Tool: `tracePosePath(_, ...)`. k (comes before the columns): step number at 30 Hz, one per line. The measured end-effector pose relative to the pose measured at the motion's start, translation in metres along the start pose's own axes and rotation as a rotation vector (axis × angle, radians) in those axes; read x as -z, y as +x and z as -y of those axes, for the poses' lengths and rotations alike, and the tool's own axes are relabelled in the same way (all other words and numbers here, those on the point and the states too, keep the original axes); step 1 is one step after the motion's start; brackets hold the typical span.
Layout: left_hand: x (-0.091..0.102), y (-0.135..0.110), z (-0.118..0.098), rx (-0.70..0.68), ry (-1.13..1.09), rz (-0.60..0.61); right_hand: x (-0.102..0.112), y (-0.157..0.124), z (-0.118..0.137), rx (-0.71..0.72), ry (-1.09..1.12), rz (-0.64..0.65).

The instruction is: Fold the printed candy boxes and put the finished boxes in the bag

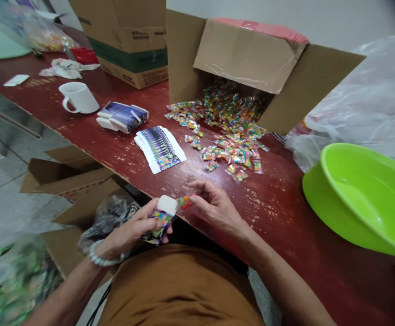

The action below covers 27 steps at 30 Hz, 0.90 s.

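Note:
My left hand [148, 222] is closed around a small printed candy box [161, 219], purple with bright colours, its white flap standing open at the top. Between the thumb and fingers of my right hand [214, 203] is a small clear packet of colourful candies [185, 202], held right beside the box's open end. Farther back on the table lies a fanned stack of flat printed cartons [161, 147]. Many similar candy packets [231, 151] spill over the tabletop from a tipped cardboard box [245, 59].
A white mug [80, 97] and folded purple boxes [124, 117] stand at the left on the red table [268, 226]. A green basin [349, 203] sits at the right. Below the edge, an open carton [71, 181] holds a plastic bag. A tall carton [129, 50] stands behind.

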State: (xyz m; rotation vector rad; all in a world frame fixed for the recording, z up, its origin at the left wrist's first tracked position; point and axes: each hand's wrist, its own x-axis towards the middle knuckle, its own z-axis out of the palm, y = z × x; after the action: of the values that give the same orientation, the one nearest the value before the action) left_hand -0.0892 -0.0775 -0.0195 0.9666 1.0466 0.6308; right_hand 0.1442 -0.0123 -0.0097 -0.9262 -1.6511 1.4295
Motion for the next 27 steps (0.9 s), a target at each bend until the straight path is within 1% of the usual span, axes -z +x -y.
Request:
tracePosePath(2,-0.016,0.007,-0.006,-0.037,0.000,0.001,-0.005,0.002,-0.004,0.011,0.016,-0.067)
tracePosePath(4,-0.027,0.011,-0.010,-0.051,0.025,0.015,-0.006,0.003,-0.005,0.031,-0.024,-0.089)
tracePosePath(8,-0.040,0.016,-0.013,-0.082,0.052,0.028,-0.008,-0.001,0.004,0.163,-0.305,-0.131)
tracePosePath(9,-0.042,0.017,-0.014,-0.103,0.045,0.015,-0.009,-0.002,0.007,0.201,-0.346,-0.122)
tracePosePath(11,-0.045,0.019,-0.016,-0.141,0.018,-0.029,-0.010,-0.004,0.013,0.245,-0.350,-0.038)
tracePosePath(13,-0.048,0.021,-0.017,-0.170,-0.028,-0.069,-0.009,-0.003,0.016,0.223,-0.283,0.046)
tracePosePath(14,-0.049,0.021,-0.018,-0.176,-0.055,-0.081,-0.007,-0.002,0.015,0.195,-0.232,0.040)
tracePosePath(15,-0.050,0.022,-0.018,-0.176,-0.087,-0.086,-0.004,-0.001,0.014,0.156,-0.171,0.001)
tracePosePath(17,-0.051,0.022,-0.018,-0.165,-0.167,-0.090,0.002,0.000,0.010,0.055,-0.043,-0.123)
tracePosePath(18,-0.052,0.023,-0.017,-0.158,-0.210,-0.101,0.003,0.001,0.007,-0.006,0.030,-0.149)
tracePosePath(19,-0.053,0.024,-0.017,-0.153,-0.250,-0.119,0.004,0.000,0.005,-0.074,0.112,-0.130)
tracePosePath(21,-0.055,0.026,-0.016,-0.159,-0.290,-0.148,0.000,-0.002,0.001,-0.203,0.274,0.006)
tracePosePath(23,-0.057,0.029,-0.014,-0.169,-0.268,-0.146,-0.008,-0.006,-0.001,-0.281,0.369,0.131)
tracePosePath(24,-0.058,0.030,-0.013,-0.177,-0.251,-0.142,-0.012,-0.007,0.000,-0.282,0.361,0.143)
tracePosePath(25,-0.059,0.031,-0.013,-0.187,-0.241,-0.145,-0.015,-0.008,0.000,-0.248,0.307,0.121)
tracePosePath(27,-0.061,0.033,-0.012,-0.200,-0.272,-0.168,-0.017,-0.008,0.003,-0.084,0.110,0.002)
